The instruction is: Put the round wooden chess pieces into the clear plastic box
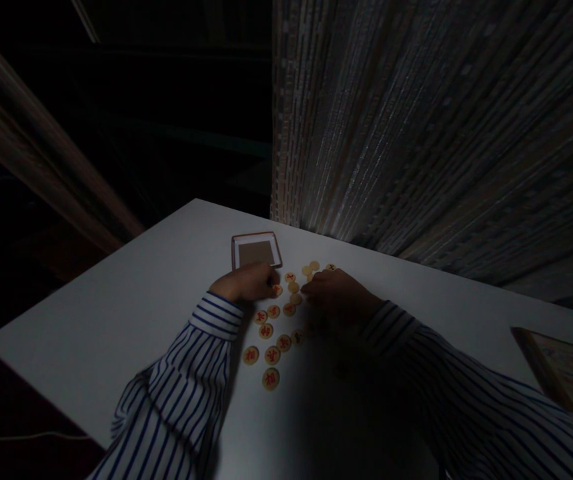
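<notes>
Several round wooden Chinese chess pieces (272, 355) lie loose on a white table (166, 267), most showing red characters. My left hand (251, 281) is closed, its fingertips at a red-marked piece (277, 291) among the upper pieces. Across from it, my right hand (339, 293) has its fingers curled together beside some face-down pieces (295, 299). Whatever those right fingertips hold, if anything, is hidden in shadow. A black-marked piece (331, 267) lies just behind the right hand, and another dark-marked one (297, 337) lies nearer me.
A shallow rectangular tray (234, 252) with a reddish-brown rim stands behind my left hand. Toward the right edge lies a brown-framed flat board or box (531, 360). A string curtain (366, 133) hangs along the table's far edge. The room is dim.
</notes>
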`<state>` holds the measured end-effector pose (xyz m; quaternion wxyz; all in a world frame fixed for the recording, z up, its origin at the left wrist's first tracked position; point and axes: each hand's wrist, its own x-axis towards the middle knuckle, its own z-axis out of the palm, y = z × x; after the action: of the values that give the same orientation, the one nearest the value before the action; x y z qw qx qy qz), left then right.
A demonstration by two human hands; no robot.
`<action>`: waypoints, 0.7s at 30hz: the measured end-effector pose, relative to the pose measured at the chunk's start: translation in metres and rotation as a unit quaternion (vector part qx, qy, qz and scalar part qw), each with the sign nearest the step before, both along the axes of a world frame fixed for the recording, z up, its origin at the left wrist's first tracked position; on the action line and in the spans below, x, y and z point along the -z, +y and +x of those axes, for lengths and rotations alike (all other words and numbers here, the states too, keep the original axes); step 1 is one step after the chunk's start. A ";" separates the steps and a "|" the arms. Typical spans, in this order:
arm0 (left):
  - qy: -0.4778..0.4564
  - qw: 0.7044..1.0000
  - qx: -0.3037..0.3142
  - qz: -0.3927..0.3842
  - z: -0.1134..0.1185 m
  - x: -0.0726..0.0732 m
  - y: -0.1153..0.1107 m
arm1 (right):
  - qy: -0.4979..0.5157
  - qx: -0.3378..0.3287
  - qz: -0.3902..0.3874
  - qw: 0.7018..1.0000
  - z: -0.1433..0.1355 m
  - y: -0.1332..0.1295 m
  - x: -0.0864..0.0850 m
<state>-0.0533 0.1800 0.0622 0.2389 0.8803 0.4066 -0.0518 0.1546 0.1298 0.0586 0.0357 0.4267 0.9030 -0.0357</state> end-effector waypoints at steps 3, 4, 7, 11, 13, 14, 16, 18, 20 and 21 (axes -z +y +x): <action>0.001 1.000 -0.003 -0.006 0.000 -0.001 -0.001 | -0.021 -0.014 -0.007 1.000 -0.005 0.000 0.000; 0.002 1.000 -0.003 -0.006 0.000 -0.001 -0.001 | -0.026 -0.015 -0.006 1.000 -0.007 0.000 0.000; 0.001 1.000 -0.001 -0.003 -0.001 0.000 0.000 | -0.032 -0.017 0.002 0.999 -0.012 0.000 0.000; -0.004 1.000 0.005 0.003 -0.001 0.002 0.001 | -0.051 -0.033 0.002 0.998 -0.018 0.001 0.000; 0.001 1.000 0.002 0.004 -0.001 0.002 0.001 | -0.060 -0.037 0.000 0.998 -0.020 0.002 -0.001; 0.005 1.000 -0.002 0.004 -0.001 0.002 0.001 | -0.063 -0.036 -0.002 0.997 -0.021 0.002 -0.001; 0.008 1.000 -0.010 0.002 0.000 0.001 0.000 | -0.066 -0.038 -0.008 0.997 -0.022 0.003 -0.002; 0.002 1.000 -0.010 -0.006 0.000 0.000 0.000 | -0.064 -0.039 -0.012 0.997 -0.023 0.004 -0.002; -0.003 1.000 -0.009 -0.012 0.000 -0.001 0.000 | -0.063 -0.037 -0.012 0.997 -0.025 0.005 -0.002; -0.003 1.000 -0.011 -0.012 0.000 -0.001 0.000 | -0.065 -0.037 -0.012 0.997 -0.025 0.005 -0.002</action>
<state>-0.0537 0.1803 0.0632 0.2508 0.8730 0.4151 -0.0513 0.1293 0.1351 0.0606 0.1008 0.3936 0.9136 -0.0177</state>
